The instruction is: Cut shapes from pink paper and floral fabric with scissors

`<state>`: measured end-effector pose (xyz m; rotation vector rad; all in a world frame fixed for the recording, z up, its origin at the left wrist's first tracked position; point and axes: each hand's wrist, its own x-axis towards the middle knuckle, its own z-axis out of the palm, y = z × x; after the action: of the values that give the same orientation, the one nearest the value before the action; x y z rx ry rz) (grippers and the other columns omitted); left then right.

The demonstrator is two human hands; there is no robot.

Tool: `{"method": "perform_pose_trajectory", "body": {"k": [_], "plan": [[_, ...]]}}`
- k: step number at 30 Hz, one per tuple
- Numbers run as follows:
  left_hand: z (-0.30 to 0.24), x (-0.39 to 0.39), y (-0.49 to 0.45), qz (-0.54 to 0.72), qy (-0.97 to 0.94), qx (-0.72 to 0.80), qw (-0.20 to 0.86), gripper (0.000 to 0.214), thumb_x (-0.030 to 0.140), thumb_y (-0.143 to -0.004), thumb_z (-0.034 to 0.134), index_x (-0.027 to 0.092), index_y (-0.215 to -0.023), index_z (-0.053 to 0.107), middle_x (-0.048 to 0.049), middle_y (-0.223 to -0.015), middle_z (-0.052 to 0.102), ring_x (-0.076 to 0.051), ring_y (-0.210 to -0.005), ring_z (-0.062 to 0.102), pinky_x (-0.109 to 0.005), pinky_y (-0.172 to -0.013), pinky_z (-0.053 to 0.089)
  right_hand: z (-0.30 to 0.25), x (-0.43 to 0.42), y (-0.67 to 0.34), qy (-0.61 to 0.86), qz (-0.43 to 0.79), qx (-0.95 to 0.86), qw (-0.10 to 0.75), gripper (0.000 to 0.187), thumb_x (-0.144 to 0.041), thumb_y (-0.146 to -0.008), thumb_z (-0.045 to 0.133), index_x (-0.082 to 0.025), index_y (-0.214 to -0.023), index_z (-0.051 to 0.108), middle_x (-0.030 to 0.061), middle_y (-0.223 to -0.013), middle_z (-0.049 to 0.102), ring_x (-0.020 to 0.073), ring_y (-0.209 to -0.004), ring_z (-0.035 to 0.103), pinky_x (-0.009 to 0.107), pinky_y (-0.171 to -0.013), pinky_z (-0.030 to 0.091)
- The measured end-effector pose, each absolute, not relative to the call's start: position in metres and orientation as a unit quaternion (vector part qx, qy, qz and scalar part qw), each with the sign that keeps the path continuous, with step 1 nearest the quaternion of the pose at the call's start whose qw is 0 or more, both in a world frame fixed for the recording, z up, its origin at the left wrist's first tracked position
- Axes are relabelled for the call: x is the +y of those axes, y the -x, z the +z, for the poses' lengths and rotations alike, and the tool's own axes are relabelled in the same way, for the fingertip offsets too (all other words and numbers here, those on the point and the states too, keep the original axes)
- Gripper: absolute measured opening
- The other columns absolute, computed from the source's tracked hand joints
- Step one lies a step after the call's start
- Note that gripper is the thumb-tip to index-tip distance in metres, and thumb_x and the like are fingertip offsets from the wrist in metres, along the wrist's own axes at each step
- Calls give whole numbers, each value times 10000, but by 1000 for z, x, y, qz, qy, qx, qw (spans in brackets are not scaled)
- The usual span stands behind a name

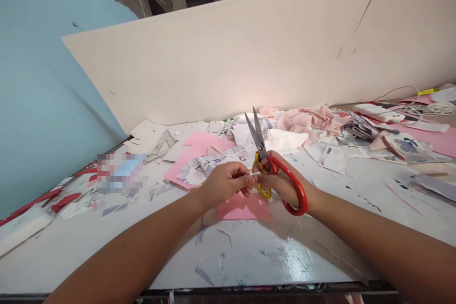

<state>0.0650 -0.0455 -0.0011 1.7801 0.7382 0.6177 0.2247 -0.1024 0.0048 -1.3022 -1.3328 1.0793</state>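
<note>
My right hand [283, 184] is closed around scissors [261, 150] with one red and one yellow handle. Their blades point up and away from me, slightly parted. Its thumb and fingertips meet those of my left hand [225, 181], which is closed in a pinch. A thin white scrap [255, 174] shows between the two sets of fingertips; most of it is hidden. Below both hands a pink sheet [244, 209] lies flat on the white table [256, 251]. Just beyond my left hand lies white fabric with a floral print [213, 159].
A larger pink piece [194, 149] lies at centre left. Crumpled pale pink cloth [317, 121] and a white power strip [379, 112] are at the back right. Red scraps [66, 202] lie on the left. A cream panel [228, 61] stands along the back edge.
</note>
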Motion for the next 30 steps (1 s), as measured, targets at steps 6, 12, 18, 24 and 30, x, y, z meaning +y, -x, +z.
{"method": "perform_pose_trajectory", "body": {"k": [6, 12, 18, 24, 30], "plan": [[-5, -41, -65, 271, -721, 294, 566, 274, 407, -672, 629, 164, -771, 551, -18, -600, 610, -122, -527, 583, -269, -563, 476, -2, -96, -231, 498, 415, -561, 516, 215, -219, -705, 544, -218, -724, 329, -24, -685, 527, 136, -558, 514, 286, -525, 418], [-3, -47, -65, 273, -757, 288, 519, 205, 362, -730, 572, 163, -683, 584, -18, -630, 590, -111, -581, 557, -252, -596, 465, 7, -105, -225, 525, 355, -594, 496, 235, -192, -709, 522, -228, -728, 291, -46, -680, 497, 111, -577, 465, 249, -520, 382], [-2, -41, -65, 420, -703, 275, 503, 196, 357, -733, 577, 164, -728, 544, 12, -622, 574, -101, -567, 568, -243, -577, 442, -3, -100, -234, 507, 326, -615, 510, 396, -289, -696, 601, -251, -811, 224, -29, -820, 490, 122, -674, 474, 253, -566, 384], [3, -33, -62, 475, -596, 288, 581, 241, 380, -702, 613, 190, -806, 510, 26, -628, 559, -93, -544, 546, -198, -461, 396, 2, -101, -242, 549, 306, -674, 389, 543, -329, -621, 678, -237, -882, 211, 10, -831, 457, 141, -655, 454, 277, -550, 374], [9, -27, -59, 509, -564, 294, 579, 239, 364, -678, 635, 188, -770, 502, 38, -625, 542, -73, -536, 537, -201, -515, 417, 5, -102, -249, 507, 302, -745, 311, 417, -370, -696, 602, -234, -849, 239, -48, -674, 409, 108, -539, 350, 256, -500, 341]]}}
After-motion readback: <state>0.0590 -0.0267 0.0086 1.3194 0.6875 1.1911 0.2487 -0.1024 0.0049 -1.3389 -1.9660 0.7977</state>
